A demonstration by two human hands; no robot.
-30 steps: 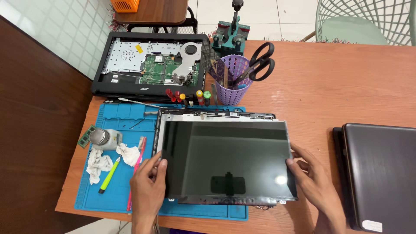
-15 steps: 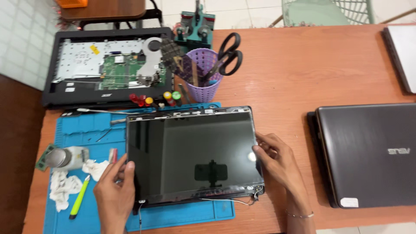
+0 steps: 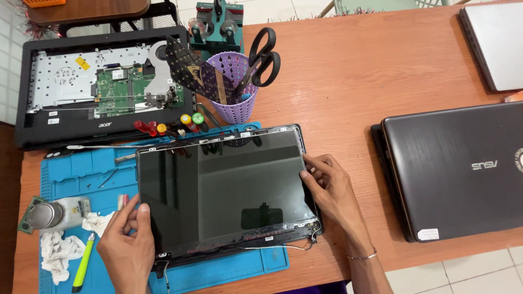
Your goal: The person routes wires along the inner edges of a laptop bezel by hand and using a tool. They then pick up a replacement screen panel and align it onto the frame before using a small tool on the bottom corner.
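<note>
While both hands steady the dark panel at lower centre, the scene runs left to right like this:

Far left edge: a small metal-topped bottle (image 3: pixel 54 214) lies on the blue work mat (image 3: pixel 81 169), with crumpled white tissue (image 3: pixel 60 251) below it and a yellow-green pen-like tool (image 3: pixel 83 263) beside that.
Upper left: an opened black laptop base (image 3: pixel 103 87) shows its green circuit board and a fan.
Left hand: the left hand (image 3: pixel 128 247) sits at the lower left of the frame, thumb laid on the face of the screen panel's left edge, fingers curled beside and under that edge, pinching it lightly.
Centre: the screen panel (image 3: pixel 223 188), dark and glossy, lies slightly tilted within its lid frame on the mat, lower centre of the frame; thin wires trail out at its bottom corners.
Above the panel: screwdrivers with red, yellow and green handles (image 3: pixel 174 124) lie at the mat's top edge, just beside a purple perforated cup (image 3: pixel 235 106) holding black-handled scissors (image 3: pixel 262 57).
Right hand: the right hand (image 3: pixel 329 188) rests on the panel's right edge, fingers spread and bent, fingertips touching the edge near the upper right corner.
Right: a closed dark laptop (image 3: pixel 455 169) lies on the wooden table (image 3: pixel 370 81), well apart from the panel.
Upper right corner: a closed silver laptop (image 3: pixel 496 41), partly cut off.
</note>
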